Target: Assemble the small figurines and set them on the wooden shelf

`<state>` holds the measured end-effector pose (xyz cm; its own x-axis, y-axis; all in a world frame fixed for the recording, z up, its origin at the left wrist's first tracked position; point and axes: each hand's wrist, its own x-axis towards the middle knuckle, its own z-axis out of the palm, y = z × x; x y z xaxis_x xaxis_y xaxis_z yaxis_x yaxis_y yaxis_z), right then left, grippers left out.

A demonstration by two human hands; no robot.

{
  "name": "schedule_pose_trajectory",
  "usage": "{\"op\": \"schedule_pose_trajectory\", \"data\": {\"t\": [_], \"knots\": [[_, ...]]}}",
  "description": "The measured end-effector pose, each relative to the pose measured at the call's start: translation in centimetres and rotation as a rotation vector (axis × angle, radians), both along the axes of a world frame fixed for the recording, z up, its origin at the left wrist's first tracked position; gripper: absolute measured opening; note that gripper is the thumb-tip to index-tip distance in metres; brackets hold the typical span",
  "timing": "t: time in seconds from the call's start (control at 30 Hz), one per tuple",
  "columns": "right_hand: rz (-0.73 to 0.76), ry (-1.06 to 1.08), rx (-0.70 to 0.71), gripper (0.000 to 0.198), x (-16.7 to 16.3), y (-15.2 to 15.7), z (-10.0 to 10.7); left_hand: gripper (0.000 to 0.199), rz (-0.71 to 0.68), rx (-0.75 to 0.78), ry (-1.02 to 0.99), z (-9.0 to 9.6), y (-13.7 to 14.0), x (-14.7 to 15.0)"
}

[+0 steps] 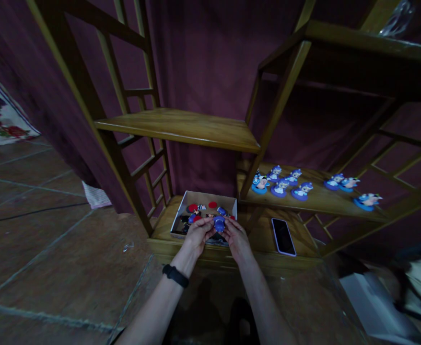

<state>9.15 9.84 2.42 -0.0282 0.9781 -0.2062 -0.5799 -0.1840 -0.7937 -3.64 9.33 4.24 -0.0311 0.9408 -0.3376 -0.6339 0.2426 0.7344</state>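
Between my two hands is a small purple figurine (219,224), held over the near edge of an open cardboard box (180,211). My left hand (198,235), with a black band on its wrist, pinches the figurine from the left. From the other side, the fingers of my right hand (236,235) close on it. Inside the box lie several small figure pieces in red, black and blue, such as a red disc (212,205). My hands cover part of the box's front and some of its contents.
Several small figurines (278,188) on round purple or blue bases stand on the shelf (325,203) to the right. A phone (283,236) lies on the lower board. Above the box juts a wooden shelf (181,125). A white box-like object (376,302) sits at the lower right.
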Motion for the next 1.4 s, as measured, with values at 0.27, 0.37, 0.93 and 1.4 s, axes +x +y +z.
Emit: {"op": "schedule_pose_trajectory", "data": {"t": [0.27, 0.37, 0.93, 1.4], "knots": [[-0.026, 0.010, -0.013, 0.025, -0.2, -0.1, -0.2, 0.014, -0.036, 0.013, -0.012, 0.1, 0.2, 0.1], [-0.031, -0.022, -0.015, 0.026, -0.3, -0.1, -0.1, 0.015, -0.035, 0.007, 0.004, -0.3, 0.4, 0.1], [-0.021, -0.007, -0.047, 0.022, -0.7, -0.3, -0.5, 0.003, 0.036, -0.119, -0.001, -0.7, 0.4, 0.5], [-0.051, 0.096, -0.082, 0.014, -0.3, -0.2, -0.7, 0.023, -0.077, 0.003, 0.008, -0.8, 0.2, 0.4]]}}
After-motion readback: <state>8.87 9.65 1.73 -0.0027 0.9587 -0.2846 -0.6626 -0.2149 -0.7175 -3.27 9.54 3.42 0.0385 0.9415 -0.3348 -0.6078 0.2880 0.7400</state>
